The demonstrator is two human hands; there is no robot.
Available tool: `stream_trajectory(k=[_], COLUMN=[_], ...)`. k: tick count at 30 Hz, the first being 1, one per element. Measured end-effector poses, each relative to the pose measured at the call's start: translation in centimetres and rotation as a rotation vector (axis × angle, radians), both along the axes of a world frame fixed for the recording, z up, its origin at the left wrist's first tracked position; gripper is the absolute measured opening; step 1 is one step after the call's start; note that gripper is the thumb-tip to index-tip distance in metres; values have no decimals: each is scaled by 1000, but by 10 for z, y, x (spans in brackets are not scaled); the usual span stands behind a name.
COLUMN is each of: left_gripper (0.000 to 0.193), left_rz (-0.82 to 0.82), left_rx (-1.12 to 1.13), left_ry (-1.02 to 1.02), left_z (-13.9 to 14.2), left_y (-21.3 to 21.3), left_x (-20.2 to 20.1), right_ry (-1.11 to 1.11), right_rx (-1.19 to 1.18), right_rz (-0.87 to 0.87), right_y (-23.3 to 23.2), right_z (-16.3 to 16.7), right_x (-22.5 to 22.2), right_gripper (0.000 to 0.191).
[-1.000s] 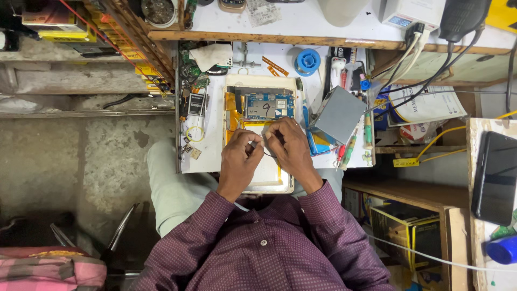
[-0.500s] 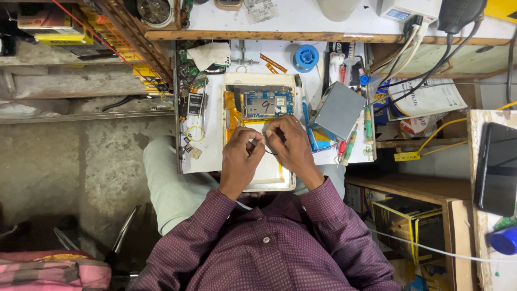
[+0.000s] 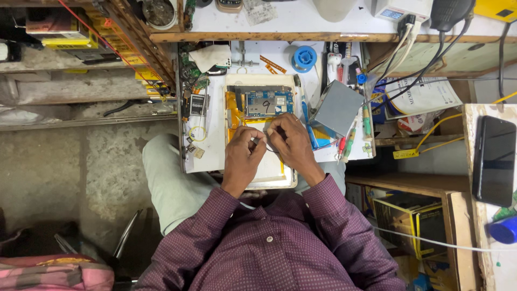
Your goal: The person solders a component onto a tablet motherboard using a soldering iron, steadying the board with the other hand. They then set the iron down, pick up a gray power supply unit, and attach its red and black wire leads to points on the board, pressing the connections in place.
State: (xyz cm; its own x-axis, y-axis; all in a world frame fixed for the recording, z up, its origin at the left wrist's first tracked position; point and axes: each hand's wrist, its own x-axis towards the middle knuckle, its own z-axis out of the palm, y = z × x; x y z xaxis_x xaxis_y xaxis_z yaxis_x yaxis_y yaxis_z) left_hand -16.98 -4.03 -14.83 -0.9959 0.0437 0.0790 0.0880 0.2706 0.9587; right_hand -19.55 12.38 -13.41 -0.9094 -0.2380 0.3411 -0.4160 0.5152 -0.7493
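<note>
An opened tablet [image 3: 261, 134] lies flat on the white tabletop [image 3: 212, 153], its back cover off, a blue circuit board [image 3: 265, 103] exposed at its 12 o'clock end. Both hands meet over the middle of the tablet. The left hand [image 3: 242, 156] is pinched closed on something small, too fine to make out. The right hand [image 3: 288, 145] is curled around a thin tool [image 3: 271, 149], probably tweezers, its tip pointing toward 9 o'clock. A grey box [image 3: 336, 110] sits at 3 o'clock of the tablet, a blue solder spool [image 3: 305, 57] at 1 o'clock. The tablet looks light, thin and fragile; with the board and ribbon cables bare, it is best held by its outer frame edges.
</note>
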Motion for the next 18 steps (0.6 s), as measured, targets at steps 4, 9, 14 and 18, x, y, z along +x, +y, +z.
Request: stream_trajectory(k=[4, 9, 14, 18], left_gripper=[11, 11, 11, 11], left_rz=[-3, 8, 22, 55], left_rx=[-6, 3, 24, 1], left_ry=[-31, 0, 50, 52], left_z=[-1, -1, 1, 7], left_y=[-1, -2, -1, 1], left_x=[1, 1, 3, 5], right_ry=[-9, -48, -69, -170], right_rx=[-12, -45, -120, -208], right_rz=[0, -10, -7, -25], right_y=[0, 2, 6, 6], right_z=[-2, -8, -11, -8], right_x=[1, 0, -1, 0], right_gripper=[11, 11, 10, 7])
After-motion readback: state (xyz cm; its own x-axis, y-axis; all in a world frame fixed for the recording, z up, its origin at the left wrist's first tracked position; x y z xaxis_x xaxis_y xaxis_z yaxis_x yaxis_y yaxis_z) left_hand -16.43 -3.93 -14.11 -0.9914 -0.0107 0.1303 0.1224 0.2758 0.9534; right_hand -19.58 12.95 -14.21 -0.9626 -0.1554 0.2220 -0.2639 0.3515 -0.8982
